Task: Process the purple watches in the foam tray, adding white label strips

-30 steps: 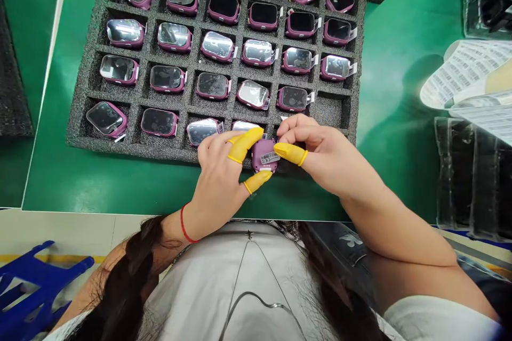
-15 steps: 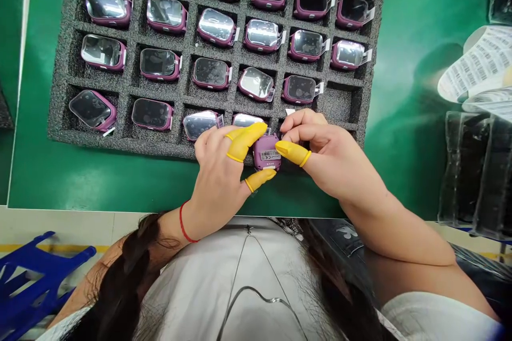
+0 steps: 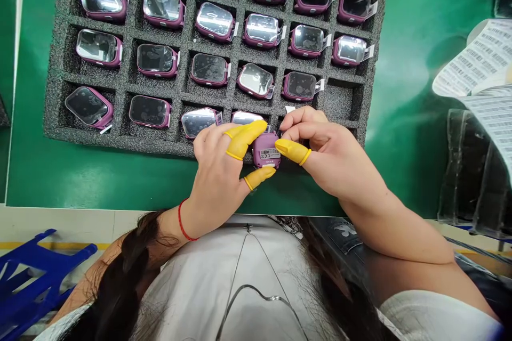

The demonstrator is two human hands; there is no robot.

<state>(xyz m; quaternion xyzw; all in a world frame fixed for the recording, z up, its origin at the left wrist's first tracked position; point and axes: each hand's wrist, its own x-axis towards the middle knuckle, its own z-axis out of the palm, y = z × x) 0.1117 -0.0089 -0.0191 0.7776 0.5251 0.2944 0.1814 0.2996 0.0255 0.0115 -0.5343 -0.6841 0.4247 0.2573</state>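
Observation:
A purple smartwatch body is held back side up over the near edge of the grey foam tray. A white barcode label with a CE mark lies on its back. My left hand, in yellow finger cots, grips it between thumb and index finger. At its right side, my right hand has its fingers curled in, the yellow-covered thumb on the watch's edge. Whatever those fingertips pinch is hidden. More purple watches lie screen up in the tray's compartments, many with white tabs.
To the right on the green table lies a curling sheet of barcode labels. Clear plastic holders with dark contents stand below it. A blue plastic stool is on the floor at lower left.
Both hands and the watch keep almost the same pose. The tray appears slightly higher and further left in view, and the label sheet on the right hangs lower.

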